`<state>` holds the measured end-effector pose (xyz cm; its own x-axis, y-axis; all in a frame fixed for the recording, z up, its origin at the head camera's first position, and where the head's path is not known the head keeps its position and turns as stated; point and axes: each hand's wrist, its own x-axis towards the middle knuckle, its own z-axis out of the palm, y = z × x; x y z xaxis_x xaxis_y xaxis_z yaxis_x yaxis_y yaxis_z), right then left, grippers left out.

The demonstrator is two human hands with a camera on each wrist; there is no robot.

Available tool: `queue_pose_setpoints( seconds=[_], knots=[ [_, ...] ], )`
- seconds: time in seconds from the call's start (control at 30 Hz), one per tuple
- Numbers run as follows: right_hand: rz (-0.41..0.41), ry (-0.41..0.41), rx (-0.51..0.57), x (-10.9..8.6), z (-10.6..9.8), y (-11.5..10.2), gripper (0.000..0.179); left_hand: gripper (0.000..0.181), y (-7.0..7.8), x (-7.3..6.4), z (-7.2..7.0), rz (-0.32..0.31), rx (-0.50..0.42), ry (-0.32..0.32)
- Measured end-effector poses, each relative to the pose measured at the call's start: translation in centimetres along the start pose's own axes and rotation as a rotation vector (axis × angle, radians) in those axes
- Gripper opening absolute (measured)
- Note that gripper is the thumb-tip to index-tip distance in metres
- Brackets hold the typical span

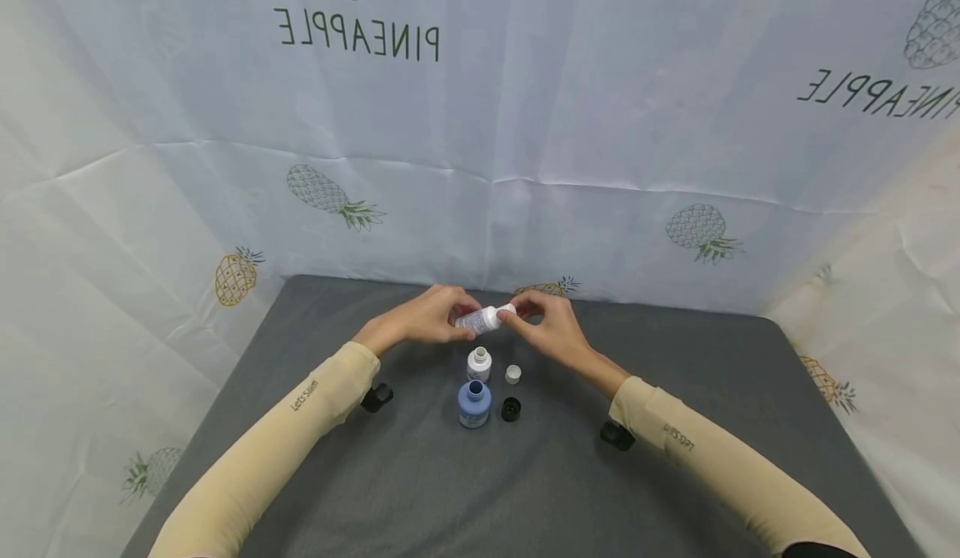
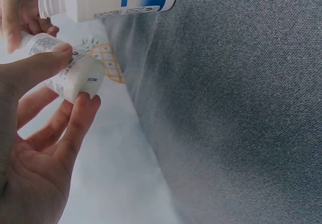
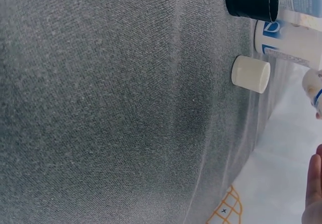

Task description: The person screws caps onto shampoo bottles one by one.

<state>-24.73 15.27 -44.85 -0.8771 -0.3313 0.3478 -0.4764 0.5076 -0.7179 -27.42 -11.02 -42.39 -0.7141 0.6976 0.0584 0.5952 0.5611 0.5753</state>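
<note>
My left hand (image 1: 435, 316) grips a small white bottle (image 1: 476, 321) round its body, tilted with its top toward the right; the left wrist view shows its rounded base. With fingertips and thumb, my right hand (image 1: 555, 325) pinches a white cap (image 1: 507, 311) at the bottle's top. Whether the cap is screwed on or loose I cannot tell. Below the hands stand an open white bottle (image 1: 479, 366) and an open blue bottle (image 1: 474, 408). A loose white cap (image 1: 513, 374) and a black cap (image 1: 511, 409) lie to their right.
A dark grey cloth (image 1: 600, 500) covers the table. Behind it hangs a pale curtain (image 1: 585, 150) printed with pineapples. Black wrist straps (image 1: 617, 435) sit under both sleeves.
</note>
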Motion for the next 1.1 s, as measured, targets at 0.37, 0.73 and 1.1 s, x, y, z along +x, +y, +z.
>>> queue_pose_setpoints(
  seconds=[0.37,0.73,1.1],
  knots=[
    [-0.003,0.008,-0.026,-0.2,0.4,0.1,0.02,0.038,-0.4,-0.1,0.4,0.003,-0.015,-0.001],
    [0.015,0.002,-0.026,-0.2,0.4,0.0,0.024,0.039,-0.4,-0.1,0.4,-0.002,-0.013,0.002],
    [-0.073,-0.091,0.179,-0.2,-0.7,0.3,0.037,0.039,-0.3,-0.2,0.1,-0.013,-0.042,0.003]
  ],
)
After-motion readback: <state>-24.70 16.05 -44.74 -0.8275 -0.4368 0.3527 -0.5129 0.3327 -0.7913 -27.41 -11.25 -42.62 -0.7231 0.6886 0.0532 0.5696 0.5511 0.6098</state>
